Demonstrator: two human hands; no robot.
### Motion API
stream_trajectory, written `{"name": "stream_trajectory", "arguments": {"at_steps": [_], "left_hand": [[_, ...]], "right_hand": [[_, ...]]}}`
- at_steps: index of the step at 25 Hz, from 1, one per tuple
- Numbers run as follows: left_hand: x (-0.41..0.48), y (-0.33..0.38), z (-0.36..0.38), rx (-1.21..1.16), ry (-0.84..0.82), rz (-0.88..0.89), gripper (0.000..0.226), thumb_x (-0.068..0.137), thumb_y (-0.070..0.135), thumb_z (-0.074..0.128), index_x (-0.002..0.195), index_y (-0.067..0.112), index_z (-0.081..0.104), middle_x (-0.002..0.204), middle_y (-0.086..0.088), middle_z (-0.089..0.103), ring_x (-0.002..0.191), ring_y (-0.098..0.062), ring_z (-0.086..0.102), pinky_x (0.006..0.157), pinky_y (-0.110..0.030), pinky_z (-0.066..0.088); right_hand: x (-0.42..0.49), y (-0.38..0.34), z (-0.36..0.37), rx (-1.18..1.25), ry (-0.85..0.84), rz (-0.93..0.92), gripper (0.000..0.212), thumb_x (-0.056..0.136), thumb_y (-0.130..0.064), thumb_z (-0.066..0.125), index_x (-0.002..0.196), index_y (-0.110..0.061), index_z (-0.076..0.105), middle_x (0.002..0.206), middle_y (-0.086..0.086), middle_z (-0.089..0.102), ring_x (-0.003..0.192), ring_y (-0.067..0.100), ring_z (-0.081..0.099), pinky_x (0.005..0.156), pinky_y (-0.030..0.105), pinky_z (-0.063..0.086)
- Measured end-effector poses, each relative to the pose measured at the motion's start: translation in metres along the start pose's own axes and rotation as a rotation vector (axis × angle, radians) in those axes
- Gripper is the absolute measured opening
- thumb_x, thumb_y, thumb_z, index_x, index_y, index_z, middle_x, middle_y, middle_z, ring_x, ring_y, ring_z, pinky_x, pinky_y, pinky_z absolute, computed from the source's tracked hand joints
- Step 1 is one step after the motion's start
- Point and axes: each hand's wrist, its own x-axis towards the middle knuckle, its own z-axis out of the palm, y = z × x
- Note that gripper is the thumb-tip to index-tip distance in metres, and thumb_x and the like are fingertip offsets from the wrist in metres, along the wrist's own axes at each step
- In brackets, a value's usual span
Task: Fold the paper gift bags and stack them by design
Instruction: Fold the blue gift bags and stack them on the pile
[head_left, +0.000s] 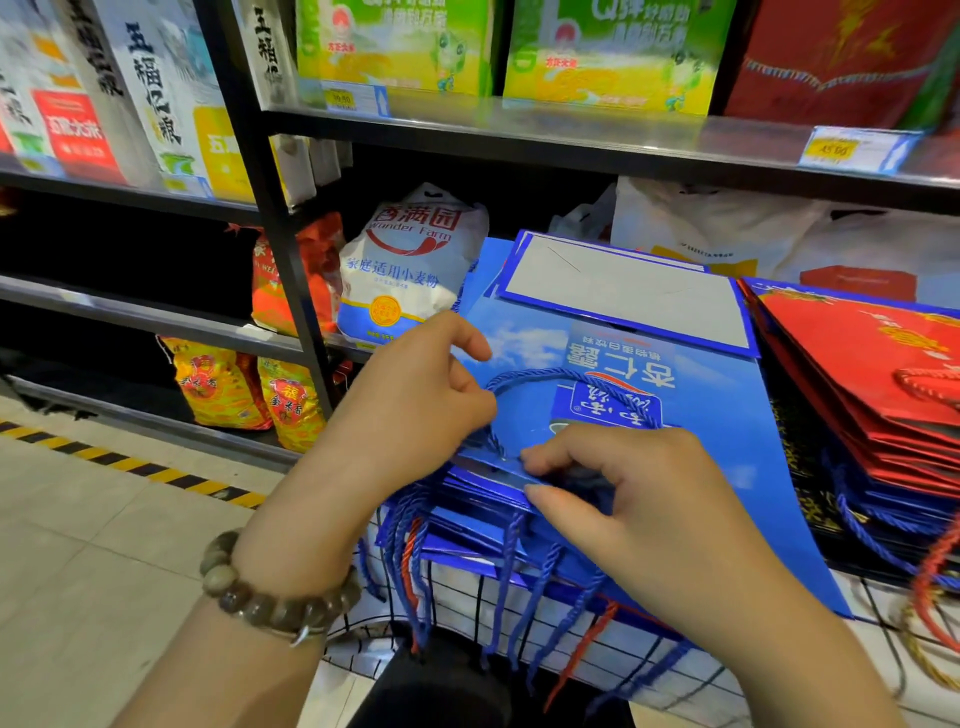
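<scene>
Right hand (628, 493): fingers curled, thumb and forefinger pinching the near mouth edge of the top blue bag (727, 431); probably pinning that edge down so the flattened bag keeps its fold.

Left hand (426, 389): just beside the right, fingers curled round the blue cord handle (550, 375) where it leaves the rim; the loop lies across the printed face, likely being tucked inward so it does not dangle; bead bracelet (275, 603) on that wrist.

Under both hands: blue stack (467, 512), same design, cords hanging off the near side over a wire rack (519, 660); the top bag lies flat on this pile, mouth towards the hands, print upside down to the wearer; judged: fold about done, step in hand is squaring it on its pile.

Beyond the right hand: grey-white base panel (623, 296) folded flat at the bag's far end; cannot tell whether it belongs to this bag or another.

Right of the right hand, near but apart: red stack (857, 364), a separate pile, which fits sorting by design.

Beyond the left hand: flour sack (410, 270) on a lower shelf (291, 340); no part in the work.
</scene>
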Motion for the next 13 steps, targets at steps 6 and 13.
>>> {"name": "stream_trajectory", "arguments": {"at_steps": [6,13], "left_hand": [[-0.001,-0.004,0.001,-0.020,0.059,0.111,0.013,0.081,0.021,0.065,0.077,0.029,0.056,0.060,0.006,0.058,0.051,-0.005,0.049,0.055,-0.022,0.040],[-0.022,-0.001,0.001,-0.440,0.377,0.257,0.047,0.081,0.040,0.046,0.044,0.010,0.041,0.047,-0.008,0.036,0.043,-0.017,0.032,0.043,-0.024,0.027]], "right_hand": [[0.004,-0.009,0.002,-0.419,0.064,-0.162,0.032,0.076,-0.051,0.042,0.081,-0.034,0.069,0.066,-0.019,0.063,0.056,0.004,0.059,0.040,0.014,0.034],[0.016,-0.016,-0.023,-0.212,0.542,-0.284,0.022,0.084,-0.027,0.055,0.087,-0.015,0.073,0.072,-0.006,0.071,0.062,0.013,0.064,0.055,0.029,0.052]]}}
